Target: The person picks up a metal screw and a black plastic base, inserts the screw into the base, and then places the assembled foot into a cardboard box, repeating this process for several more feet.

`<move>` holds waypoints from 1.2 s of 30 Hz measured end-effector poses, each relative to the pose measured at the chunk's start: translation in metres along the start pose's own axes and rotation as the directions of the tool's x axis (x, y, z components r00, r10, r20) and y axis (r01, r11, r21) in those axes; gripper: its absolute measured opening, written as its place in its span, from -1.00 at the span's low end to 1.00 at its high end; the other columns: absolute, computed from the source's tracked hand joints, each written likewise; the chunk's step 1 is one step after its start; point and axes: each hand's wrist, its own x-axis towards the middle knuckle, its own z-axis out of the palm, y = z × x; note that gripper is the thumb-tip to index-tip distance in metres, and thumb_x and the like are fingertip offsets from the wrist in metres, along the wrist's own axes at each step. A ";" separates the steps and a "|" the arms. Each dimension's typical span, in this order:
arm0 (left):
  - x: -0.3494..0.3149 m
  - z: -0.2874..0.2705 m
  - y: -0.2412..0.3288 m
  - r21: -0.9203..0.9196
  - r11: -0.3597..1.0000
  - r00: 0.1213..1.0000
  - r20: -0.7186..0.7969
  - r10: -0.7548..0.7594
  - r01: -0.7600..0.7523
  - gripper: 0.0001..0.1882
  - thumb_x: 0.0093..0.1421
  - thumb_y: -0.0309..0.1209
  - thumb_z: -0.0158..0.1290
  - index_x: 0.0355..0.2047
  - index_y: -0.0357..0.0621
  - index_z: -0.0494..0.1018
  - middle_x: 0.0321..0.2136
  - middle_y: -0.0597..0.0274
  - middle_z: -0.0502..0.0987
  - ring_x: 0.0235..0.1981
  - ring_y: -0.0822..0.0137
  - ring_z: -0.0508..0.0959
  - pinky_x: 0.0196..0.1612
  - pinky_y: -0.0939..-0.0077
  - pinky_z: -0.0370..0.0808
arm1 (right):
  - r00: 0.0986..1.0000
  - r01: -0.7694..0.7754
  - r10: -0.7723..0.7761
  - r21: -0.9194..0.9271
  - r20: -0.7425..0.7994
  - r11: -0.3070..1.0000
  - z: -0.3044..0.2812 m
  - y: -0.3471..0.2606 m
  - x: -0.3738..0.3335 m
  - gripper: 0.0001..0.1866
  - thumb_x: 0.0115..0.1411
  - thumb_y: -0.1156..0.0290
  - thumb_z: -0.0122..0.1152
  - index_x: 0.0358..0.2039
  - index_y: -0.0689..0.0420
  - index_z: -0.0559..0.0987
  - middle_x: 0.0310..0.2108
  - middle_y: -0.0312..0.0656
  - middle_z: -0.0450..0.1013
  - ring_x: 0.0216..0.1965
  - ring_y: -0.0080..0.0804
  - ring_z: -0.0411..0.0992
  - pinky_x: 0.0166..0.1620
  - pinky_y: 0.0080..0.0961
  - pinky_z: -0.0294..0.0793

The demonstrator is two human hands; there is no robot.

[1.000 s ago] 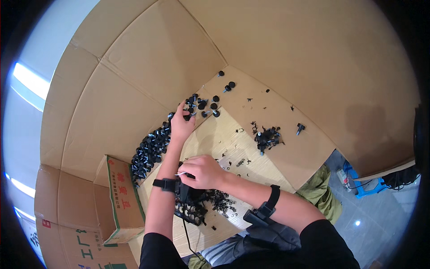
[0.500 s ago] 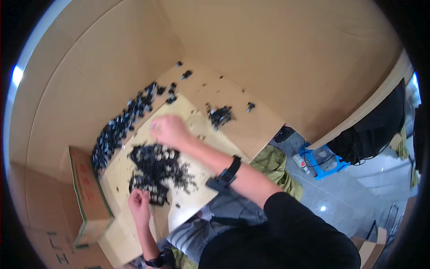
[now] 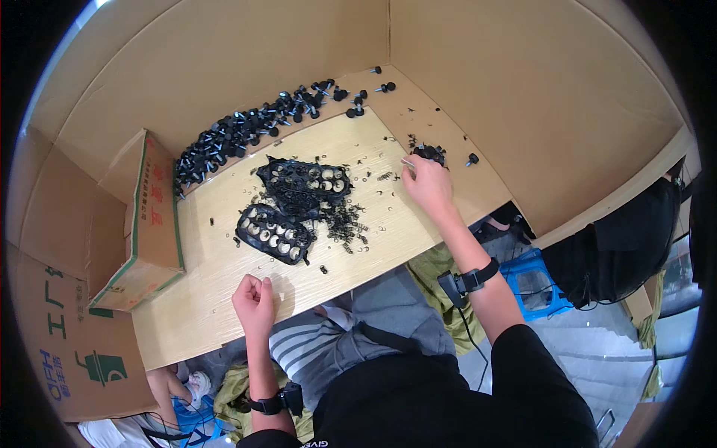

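My right hand [image 3: 429, 185] is closed at the right edge of the pale board, beside a small heap of black pieces [image 3: 431, 153]. A thin light sliver shows at its fingertips, too small to name. Near the board's front edge, my left hand [image 3: 254, 300] is curled, fingertips together; anything inside it is hidden. Between the hands lie two black holders, one farther back [image 3: 328, 179] and one nearer [image 3: 272, 235], with round pale pieces in them. Dark loose bits [image 3: 290, 201] lie between the holders, and small dark rings and coils [image 3: 345, 224] are scattered to their right.
Many black round-headed screws [image 3: 239, 134] line the back left of the board [image 3: 187, 299]. Tall cardboard walls [image 3: 478, 89] enclose the back and right. An open carton [image 3: 157, 224] stands at left. A blue stool [image 3: 534, 284] is on the floor at right.
The view has turned. My right hand has moved from above the holders to the small black heap at the right. My left hand is now apart from the nearer holder, closer to the front edge.
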 end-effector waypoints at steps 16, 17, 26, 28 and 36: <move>0.002 -0.013 -0.010 -0.055 0.997 0.998 -0.038 0.045 -0.047 -0.59 0.19 -0.54 0.06 -0.68 -0.04 0.09 -0.69 0.58 0.08 -0.61 0.68 0.04 -0.58 0.64 -0.01 | 0.989 -0.009 0.001 -0.055 -0.147 0.998 0.005 -0.002 -0.007 -0.82 0.08 0.38 0.13 -0.32 0.12 0.60 -0.51 0.03 0.55 -0.45 -0.03 0.56 -0.32 -0.14 0.57; 0.002 -0.013 -0.011 -0.096 0.994 0.998 -0.032 0.048 -0.051 -0.58 0.19 -0.54 0.06 -0.69 -0.03 0.08 -0.69 0.58 0.07 -0.61 0.67 0.03 -0.57 0.63 -0.01 | 0.990 -0.008 0.000 -0.052 -0.140 0.999 0.004 -0.001 -0.005 -0.82 0.08 0.38 0.13 -0.32 0.12 0.60 -0.51 0.03 0.55 -0.45 -0.03 0.56 -0.32 -0.14 0.57; 0.004 -0.015 -0.022 -0.143 0.990 0.999 -0.050 0.011 -0.018 -0.54 0.18 -0.56 0.06 -0.69 0.01 0.03 -0.70 0.59 0.04 -0.61 0.66 -0.01 -0.58 0.62 -0.03 | 0.994 -0.068 0.058 -0.112 -0.090 0.991 0.004 0.001 -0.004 -0.68 0.07 0.37 0.13 -0.12 0.05 0.57 -0.46 0.04 0.56 -0.40 -0.01 0.56 -0.28 -0.12 0.57; 0.003 -0.015 -0.021 -0.151 0.986 0.997 -0.021 0.073 -0.076 -0.55 0.22 -0.51 0.06 -0.69 0.05 0.06 -0.72 0.60 0.08 -0.68 0.68 0.03 -0.64 0.64 -0.05 | 0.996 -0.070 0.064 -0.088 -0.070 0.994 0.004 0.000 -0.006 -0.68 0.07 0.36 0.14 -0.12 0.07 0.57 -0.48 0.04 0.56 -0.42 -0.03 0.57 -0.28 -0.13 0.57; 0.000 -0.016 -0.022 -0.183 0.983 0.999 -0.048 -0.010 0.001 -0.53 0.17 -0.56 0.07 -0.70 0.01 0.02 -0.71 0.59 0.03 -0.61 0.66 -0.01 -0.58 0.61 -0.03 | 0.994 -0.083 0.074 -0.117 -0.076 0.990 0.002 -0.003 -0.008 -0.68 0.08 0.34 0.15 -0.12 0.07 0.57 -0.52 0.04 0.55 -0.43 -0.01 0.56 -0.29 -0.11 0.57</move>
